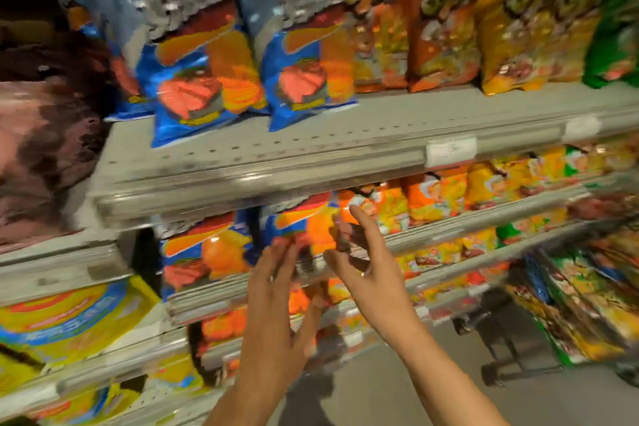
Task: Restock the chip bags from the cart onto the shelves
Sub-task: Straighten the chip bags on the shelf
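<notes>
So both hands are up at the second shelf [484, 214], either side of a blue and orange chip bag [304, 228] that stands on it just under the lip of the upper shelf [259, 155]. The left hand [276, 290] has straight fingers laid against the bag's lower left. The right hand [366, 263] sits at the bag's right edge with its forefinger pointing up and the other fingers bent; it's too smeary to say whether it's pinching the bag or just touching it, so I can't tell on that one.

What could go wrong from here, as I see it:

- The bag looks to be standing right at the front edge. If the hands leave before it's pushed back, I'd guess it tips forward off the shelf.
- Its top is close under the upper shelf. Shove it in at an angle and the top seal could catch and crumple.
- There's a matching bag [207, 252] just to its left and orange bags [432, 197] on the right. Pushing too hard sideways could knock the neighbours over.
- Squeezing hard crushes chips, obviously.

More bags lie in the cart [587, 304] at lower right, so there's still plenty to put away.
</notes>
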Available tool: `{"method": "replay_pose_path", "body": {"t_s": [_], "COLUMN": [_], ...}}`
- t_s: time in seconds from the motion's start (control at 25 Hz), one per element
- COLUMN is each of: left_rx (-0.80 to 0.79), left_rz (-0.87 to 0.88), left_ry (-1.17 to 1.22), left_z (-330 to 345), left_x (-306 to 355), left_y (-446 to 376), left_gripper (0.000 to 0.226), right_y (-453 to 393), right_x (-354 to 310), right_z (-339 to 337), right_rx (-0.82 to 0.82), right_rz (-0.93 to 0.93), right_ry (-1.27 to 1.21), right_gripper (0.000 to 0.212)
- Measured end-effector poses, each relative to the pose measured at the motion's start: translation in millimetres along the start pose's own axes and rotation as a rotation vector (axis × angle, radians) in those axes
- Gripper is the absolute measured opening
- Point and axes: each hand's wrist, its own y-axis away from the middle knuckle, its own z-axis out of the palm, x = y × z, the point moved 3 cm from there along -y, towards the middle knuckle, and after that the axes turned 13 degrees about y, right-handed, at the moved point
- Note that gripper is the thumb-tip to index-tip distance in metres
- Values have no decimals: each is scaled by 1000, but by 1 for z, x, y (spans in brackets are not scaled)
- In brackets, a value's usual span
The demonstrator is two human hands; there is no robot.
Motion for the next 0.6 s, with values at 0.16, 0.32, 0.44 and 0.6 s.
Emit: {"method": "replay_pose_path", "body": {"t_s": [0.16,0.32,0.44,0.6], "left_rx": [-130,-324,-388,-546], "left_rz": [32,169,90,100], "left_ry": [113,223,336,379], "left_z": [150,313,416,532], "left_x": [49,99,134,158], "left_y": [-25,-44,-57,-54], "left_gripper": [55,60,59,64], "right_y": [20,51,78,110], "right_x": [78,162,217,286], "right_z": [-154,-315,-404,-483], "right_rx": [175,396,432,506], "right_rz": [124,276,398,625], "right_ry": [8,69,120,164], "right_gripper": [70,64,63,64]}}
